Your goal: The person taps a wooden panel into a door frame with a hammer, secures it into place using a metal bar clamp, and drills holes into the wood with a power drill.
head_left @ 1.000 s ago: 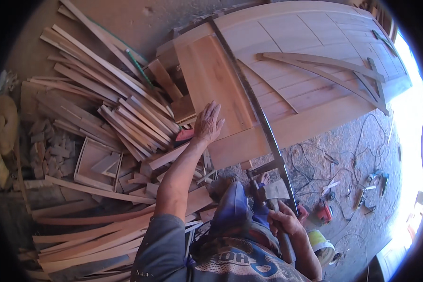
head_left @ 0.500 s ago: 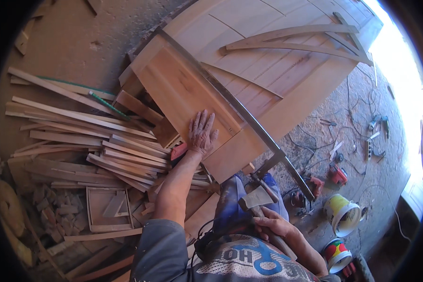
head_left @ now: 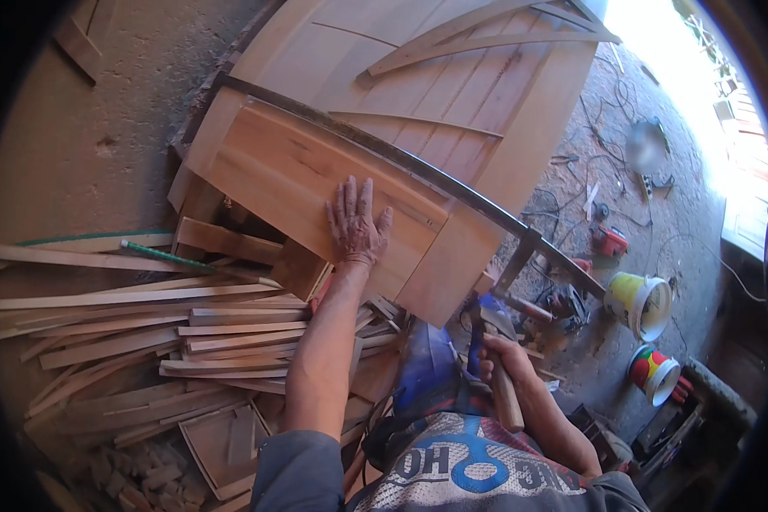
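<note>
Since the earlier frame the view has swung, so the wooden panel [head_left: 316, 183] now sits higher, in the upper middle of the frame, and the pile of wood strips [head_left: 145, 333] fills the lower left. The left hand [head_left: 356, 224] stays flat on the panel, fingers spread and palm down, pressing its lower right part just above the near edge; it grips nothing. The right hand [head_left: 502, 358], at the lower right of centre, is closed around the wooden handle of a hammer [head_left: 497, 341], whose metal head shows just above the fist. That hand is well apart from the panel, below its lower right corner. A long dark metal bar [head_left: 401, 158] runs diagonally across the work from upper left to right, passing just beyond the left hand's fingertips. Behind it lies a large wooden door [head_left: 452, 77] with curved battens. A yellow bucket [head_left: 638, 303] stands on the floor at the right.
</note>
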A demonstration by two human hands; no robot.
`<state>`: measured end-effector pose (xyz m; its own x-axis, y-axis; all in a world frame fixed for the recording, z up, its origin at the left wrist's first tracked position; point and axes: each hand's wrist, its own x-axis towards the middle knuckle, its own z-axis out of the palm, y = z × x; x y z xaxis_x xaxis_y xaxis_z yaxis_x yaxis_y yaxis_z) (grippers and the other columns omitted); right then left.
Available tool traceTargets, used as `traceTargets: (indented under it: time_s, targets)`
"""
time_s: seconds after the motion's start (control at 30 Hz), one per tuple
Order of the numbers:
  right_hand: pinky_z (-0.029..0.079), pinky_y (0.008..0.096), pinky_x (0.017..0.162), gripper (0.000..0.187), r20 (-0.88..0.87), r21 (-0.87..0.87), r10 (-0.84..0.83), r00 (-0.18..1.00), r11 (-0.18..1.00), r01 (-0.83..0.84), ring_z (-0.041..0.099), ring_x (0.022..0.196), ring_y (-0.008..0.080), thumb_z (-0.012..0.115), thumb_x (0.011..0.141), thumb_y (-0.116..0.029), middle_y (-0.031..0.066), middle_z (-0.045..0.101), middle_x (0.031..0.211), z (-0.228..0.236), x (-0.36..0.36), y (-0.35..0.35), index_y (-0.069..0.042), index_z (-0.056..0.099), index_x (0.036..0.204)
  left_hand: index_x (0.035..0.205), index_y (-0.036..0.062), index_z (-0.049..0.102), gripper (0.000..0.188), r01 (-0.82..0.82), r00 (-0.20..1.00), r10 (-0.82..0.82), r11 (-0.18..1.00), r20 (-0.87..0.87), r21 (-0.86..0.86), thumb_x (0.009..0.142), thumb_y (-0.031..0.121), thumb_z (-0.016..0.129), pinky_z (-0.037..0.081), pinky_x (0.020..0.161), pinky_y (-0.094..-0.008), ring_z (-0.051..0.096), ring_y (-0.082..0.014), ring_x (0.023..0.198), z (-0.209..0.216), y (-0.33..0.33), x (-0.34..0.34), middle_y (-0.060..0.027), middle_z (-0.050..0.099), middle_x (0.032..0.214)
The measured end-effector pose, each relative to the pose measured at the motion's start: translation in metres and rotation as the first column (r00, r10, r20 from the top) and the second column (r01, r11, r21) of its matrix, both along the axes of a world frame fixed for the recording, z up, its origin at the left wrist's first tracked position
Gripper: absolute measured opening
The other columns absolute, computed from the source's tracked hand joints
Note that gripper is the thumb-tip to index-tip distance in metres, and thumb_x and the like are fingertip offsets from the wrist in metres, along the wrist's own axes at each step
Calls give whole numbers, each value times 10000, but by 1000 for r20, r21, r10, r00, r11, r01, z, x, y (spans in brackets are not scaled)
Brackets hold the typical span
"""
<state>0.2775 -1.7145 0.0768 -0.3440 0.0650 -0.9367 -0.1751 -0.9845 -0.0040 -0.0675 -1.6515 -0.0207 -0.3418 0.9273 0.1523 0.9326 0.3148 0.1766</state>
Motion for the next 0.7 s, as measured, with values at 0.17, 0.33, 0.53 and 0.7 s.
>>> traceTargets:
  time_s: [0.17,0.33,0.53,0.7]
  targets:
    - [457,274,426,156,86,19,-124,988,992,123,518,517,108,592,959,-239,28,568,749,-3,-15,-5,-113,505,979,1537,202,327,687,7,997,-11,999,-77,-46,948,524,472,151,1173,-604,245,-371,1469,-6,-6,-2,-150,272,1597]
    - [467,277,422,139,133,30,-160,978,987,157,522,513,109,575,967,-215,33,561,738,1,-35,-6,-110,491,1000,1550,191,299,684,14,995,-20,998,-94,-65,966,521,437,140,1171,-606,221,-379,1476,-6,-5,0,-160,252,1604]
    - [478,290,402,167,184,147,-29,982,989,2,528,479,118,598,952,-200,24,537,688,17,-63,2,-81,492,902,1557,185,280,686,12,993,-22,996,-117,-88,969,501,440,144,1175,-601,222,-388,1473,-5,-5,2,-167,251,1603]
    - [488,296,403,157,167,164,-44,985,986,16,537,484,116,600,952,-196,22,540,690,9,-57,-3,-80,493,942,1562,177,266,694,16,989,-30,995,-142,-97,970,498,434,151,1173,-601,216,-392,1473,-7,-1,1,-169,238,1607]
